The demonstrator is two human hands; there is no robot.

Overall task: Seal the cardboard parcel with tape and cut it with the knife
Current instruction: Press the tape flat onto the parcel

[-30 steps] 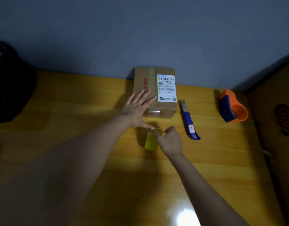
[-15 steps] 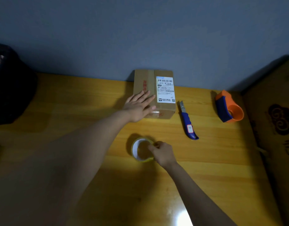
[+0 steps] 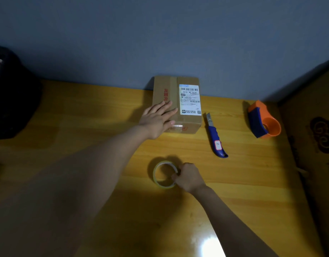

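Note:
A small cardboard parcel (image 3: 186, 119) with a white shipping label lies against the blue wall on the wooden table (image 3: 252, 182). My left hand (image 3: 157, 120) rests flat on the parcel's near left corner, fingers spread. A roll of clear yellowish tape (image 3: 160, 182) lies flat on the table in front of the parcel. My right hand (image 3: 189, 178) pinches the roll's right rim. A blue-handled utility knife (image 3: 216, 140) lies to the right of the parcel, blade end pointing toward the wall.
An orange and blue tape dispenser (image 3: 264, 121) sits at the far right of the table. A dark bulky object (image 3: 11, 93) stands at the left edge. A brown carved panel (image 3: 316, 141) borders the table on the right.
My right hand has laid the tape roll from upright on edge to flat on the table, nearer to me. My left hand has stayed on the parcel.

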